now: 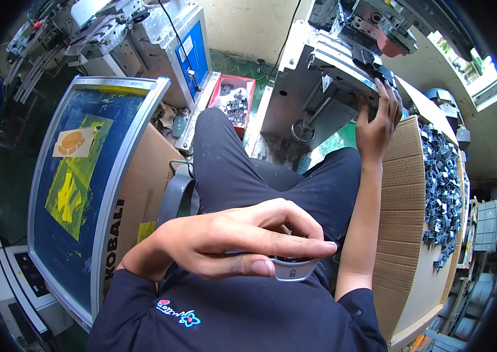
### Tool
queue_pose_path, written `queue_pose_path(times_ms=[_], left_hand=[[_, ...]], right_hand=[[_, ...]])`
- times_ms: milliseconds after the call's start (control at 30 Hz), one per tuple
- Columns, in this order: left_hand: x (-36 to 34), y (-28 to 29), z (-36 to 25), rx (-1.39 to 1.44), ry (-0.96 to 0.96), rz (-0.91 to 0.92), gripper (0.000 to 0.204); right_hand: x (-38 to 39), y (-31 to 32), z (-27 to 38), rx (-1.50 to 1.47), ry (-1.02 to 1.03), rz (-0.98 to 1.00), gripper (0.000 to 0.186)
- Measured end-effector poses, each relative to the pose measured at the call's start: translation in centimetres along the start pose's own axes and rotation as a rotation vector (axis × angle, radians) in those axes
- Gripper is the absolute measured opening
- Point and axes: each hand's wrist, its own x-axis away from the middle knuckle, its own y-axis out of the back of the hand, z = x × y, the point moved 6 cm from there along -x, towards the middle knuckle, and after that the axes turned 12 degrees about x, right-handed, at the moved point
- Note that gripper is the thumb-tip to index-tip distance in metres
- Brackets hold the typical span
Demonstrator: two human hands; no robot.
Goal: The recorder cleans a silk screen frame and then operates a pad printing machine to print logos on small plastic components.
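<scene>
In front of my chest, my left hand is closed, its thumb and fingers gripping a small grey plastic part with a rounded edge and a dark printed mark. The fingers cover most of this part. Farther off to the right, my right hand reaches up to the metal machine. Its fingers are stretched and apart from the thumb, with the tips against a black piece at the machine's edge. How far the fingertips go round that piece is hidden.
Beside my right arm stands a cardboard box with many small black plastic parts. A red bin of similar parts sits on the floor ahead. At left, a blue printing screen in a metal frame leans against a carton.
</scene>
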Motion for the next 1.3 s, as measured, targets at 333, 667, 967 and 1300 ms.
queue_pose_path(times_ms=[333, 667, 967, 1300], left_hand=[[3.1, 8.9, -1.5, -0.451, -0.071, -0.52, 0.054], [23.3, 34.9, -8.5, -1.046, 0.157, -1.487, 0.049], [28.0, 40.8, -5.0, -1.004, 0.504, -1.454, 0.055], [24.5, 39.2, -4.3, -0.741, 0.473, -1.449, 0.047]], right_hand=[[0.2, 0.1, -0.1, -0.031, -0.002, -0.007, 0.042], [0.2, 0.5, 0.1, -0.001, 0.01, -0.024, 0.042], [0.2, 0.4, 0.3, 0.005, 0.005, -0.022, 0.044], [0.4, 0.2, 0.1, -0.023, 0.01, -0.03, 0.045]])
